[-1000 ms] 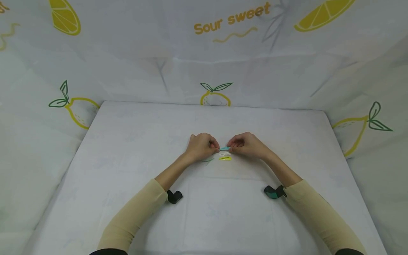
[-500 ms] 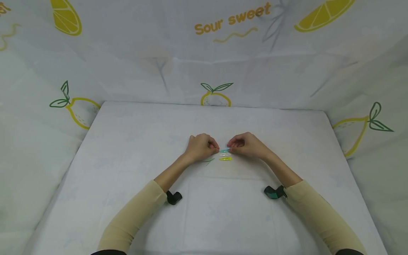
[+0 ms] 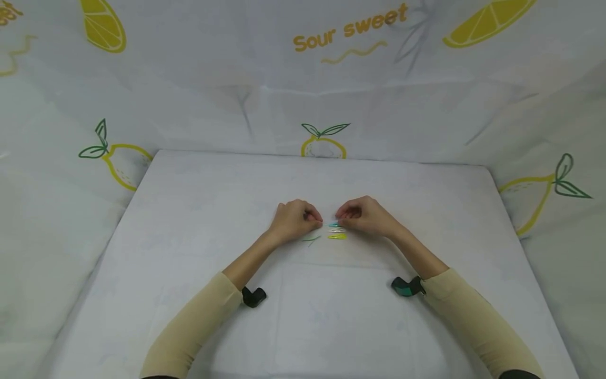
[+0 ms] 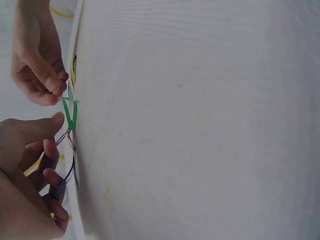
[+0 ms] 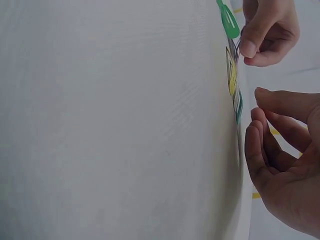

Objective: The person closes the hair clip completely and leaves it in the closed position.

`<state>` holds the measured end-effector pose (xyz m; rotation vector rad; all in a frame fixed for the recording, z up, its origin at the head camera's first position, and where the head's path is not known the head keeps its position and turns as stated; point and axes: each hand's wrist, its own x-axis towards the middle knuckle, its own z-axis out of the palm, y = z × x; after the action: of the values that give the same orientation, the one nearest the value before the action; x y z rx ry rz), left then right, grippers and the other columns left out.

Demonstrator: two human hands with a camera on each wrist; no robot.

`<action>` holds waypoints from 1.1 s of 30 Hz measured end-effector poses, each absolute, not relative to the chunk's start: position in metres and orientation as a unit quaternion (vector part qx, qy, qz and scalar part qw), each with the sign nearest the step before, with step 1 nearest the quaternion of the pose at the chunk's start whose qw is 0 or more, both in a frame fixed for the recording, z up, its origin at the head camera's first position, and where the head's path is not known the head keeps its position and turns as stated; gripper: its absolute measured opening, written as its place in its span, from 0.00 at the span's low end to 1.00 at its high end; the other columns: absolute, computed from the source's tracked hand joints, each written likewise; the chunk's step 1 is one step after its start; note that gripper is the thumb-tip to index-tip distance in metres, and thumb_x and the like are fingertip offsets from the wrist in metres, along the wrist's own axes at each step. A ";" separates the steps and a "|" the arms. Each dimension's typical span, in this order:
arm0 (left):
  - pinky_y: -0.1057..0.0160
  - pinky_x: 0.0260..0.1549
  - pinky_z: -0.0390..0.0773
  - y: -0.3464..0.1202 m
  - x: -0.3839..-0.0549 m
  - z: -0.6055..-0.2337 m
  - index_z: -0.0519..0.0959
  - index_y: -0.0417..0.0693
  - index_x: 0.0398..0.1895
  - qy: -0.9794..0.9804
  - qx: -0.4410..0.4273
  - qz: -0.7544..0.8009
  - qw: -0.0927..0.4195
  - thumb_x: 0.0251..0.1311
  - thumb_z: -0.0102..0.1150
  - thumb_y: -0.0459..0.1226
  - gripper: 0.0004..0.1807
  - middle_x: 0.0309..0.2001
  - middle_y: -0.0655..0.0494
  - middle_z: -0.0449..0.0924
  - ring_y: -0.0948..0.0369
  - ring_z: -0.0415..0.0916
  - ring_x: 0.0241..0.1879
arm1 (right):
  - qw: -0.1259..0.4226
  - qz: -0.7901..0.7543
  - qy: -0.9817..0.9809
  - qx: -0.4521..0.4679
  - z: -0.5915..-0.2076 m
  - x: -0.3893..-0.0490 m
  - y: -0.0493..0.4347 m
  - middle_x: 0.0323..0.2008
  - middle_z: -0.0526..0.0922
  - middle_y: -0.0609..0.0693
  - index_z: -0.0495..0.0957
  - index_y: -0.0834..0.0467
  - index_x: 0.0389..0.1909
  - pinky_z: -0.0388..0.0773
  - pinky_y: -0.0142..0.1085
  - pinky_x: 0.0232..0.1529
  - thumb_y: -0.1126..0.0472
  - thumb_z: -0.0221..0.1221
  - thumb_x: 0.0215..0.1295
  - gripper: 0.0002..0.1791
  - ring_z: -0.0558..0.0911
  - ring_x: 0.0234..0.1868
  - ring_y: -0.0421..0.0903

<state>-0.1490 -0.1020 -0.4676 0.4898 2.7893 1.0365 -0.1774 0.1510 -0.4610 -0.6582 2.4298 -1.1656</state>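
Observation:
A small row of snap hair clips lies in the middle of the table, between the two hands. The turquoise hair clip (image 3: 333, 225) is farthest away, the whitish hair clip (image 3: 336, 230) comes below it, and the yellow hair clip (image 3: 337, 237) is nearest. My right hand (image 3: 366, 217) has its thumb and fingertips over the turquoise clip's right end; in the right wrist view a gap shows between thumb and forefinger. My left hand (image 3: 295, 221) hovers just left of the row, thumb and forefinger apart in the left wrist view. A green hair clip (image 5: 230, 22) lies below the left hand.
The white-covered table (image 3: 303, 326) meets a white cloth backdrop (image 3: 199, 105) printed with lemons at its far edge. A black wrist camera (image 3: 254, 297) sits at the left cuff, and another camera (image 3: 406, 286) at the right cuff.
The turquoise clip has come slightly nearer, closer to the whitish one. My left hand has let go of its left end and moved a little left. My right hand has barely moved.

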 end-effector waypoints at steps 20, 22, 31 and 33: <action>0.47 0.53 0.68 -0.116 -0.127 -0.458 0.93 0.58 0.34 0.928 0.152 0.336 0.056 0.67 0.73 0.43 0.03 0.32 0.63 0.88 0.61 0.84 0.44 | 0.177 -0.431 0.838 -0.284 -0.456 -0.165 0.125 0.37 0.91 0.52 0.91 0.60 0.43 0.81 0.28 0.41 0.65 0.74 0.67 0.07 0.83 0.36 0.42; 0.45 0.55 0.70 -0.118 -0.125 -0.458 0.93 0.58 0.34 0.929 0.152 0.332 0.055 0.67 0.74 0.43 0.04 0.36 0.63 0.91 0.59 0.87 0.51 | 0.180 -0.432 0.835 -0.291 -0.456 -0.165 0.124 0.38 0.92 0.52 0.91 0.60 0.44 0.81 0.28 0.42 0.65 0.74 0.67 0.07 0.84 0.37 0.41; 0.50 0.45 0.70 -0.124 -0.114 -0.463 0.92 0.61 0.32 0.940 0.159 0.299 0.039 0.64 0.75 0.43 0.03 0.29 0.66 0.88 0.64 0.83 0.37 | 0.195 -0.425 0.823 -0.322 -0.457 -0.160 0.116 0.44 0.93 0.54 0.90 0.63 0.47 0.85 0.30 0.49 0.68 0.70 0.69 0.08 0.86 0.42 0.43; 0.53 0.42 0.68 -0.125 -0.112 -0.464 0.91 0.61 0.31 0.942 0.159 0.293 0.039 0.62 0.77 0.44 0.03 0.27 0.67 0.85 0.66 0.78 0.32 | 0.196 -0.418 0.825 -0.325 -0.456 -0.160 0.114 0.44 0.93 0.54 0.90 0.62 0.47 0.85 0.30 0.49 0.68 0.70 0.69 0.08 0.86 0.42 0.44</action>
<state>-0.1119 -0.1254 -0.4636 0.4882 2.8876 0.8976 -0.1596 0.1139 -0.4565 -0.9106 2.3115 -1.1723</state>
